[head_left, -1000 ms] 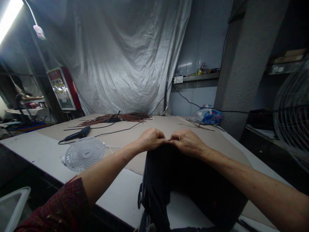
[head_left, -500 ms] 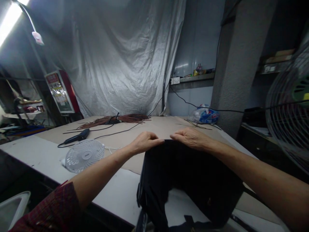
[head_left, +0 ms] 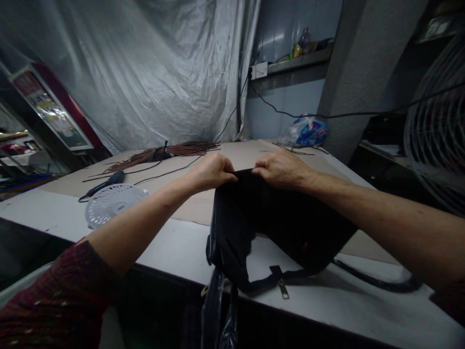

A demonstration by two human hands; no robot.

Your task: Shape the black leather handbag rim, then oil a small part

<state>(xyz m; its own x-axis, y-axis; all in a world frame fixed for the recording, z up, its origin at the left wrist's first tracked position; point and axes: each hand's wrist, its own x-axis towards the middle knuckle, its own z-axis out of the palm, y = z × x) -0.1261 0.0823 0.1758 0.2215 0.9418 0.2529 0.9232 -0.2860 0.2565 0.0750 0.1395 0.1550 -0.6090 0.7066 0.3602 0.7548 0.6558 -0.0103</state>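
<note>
Both hands pinch the far top edge of a black fabric bag (head_left: 290, 218), which stands on the white table in front of me. My left hand (head_left: 214, 172) closes on the edge at the left, thumb along the top. A short gap to the right, my right hand (head_left: 279, 167) grips the same edge with curled fingers. The near side of the bag hangs low, and the white tabletop shows through its opening. A metal zipper pull (head_left: 283, 289) dangles from a tab on the near strip. Dark straps (head_left: 214, 310) wrapped in clear plastic hang over the table's front edge.
A small white fan (head_left: 116, 203) lies left of my forearm, beside a black corded tool (head_left: 109, 183). Farther back is a bundle of brown cords (head_left: 174, 151). A blue-and-clear plastic bag (head_left: 310, 131) sits at the back right. A large caged fan (head_left: 436, 126) stands at the right.
The view has tipped downward, so the scene sits higher and the bag's near strip with its zipper pull now shows. Both hands still hold the bag's far edge.
</note>
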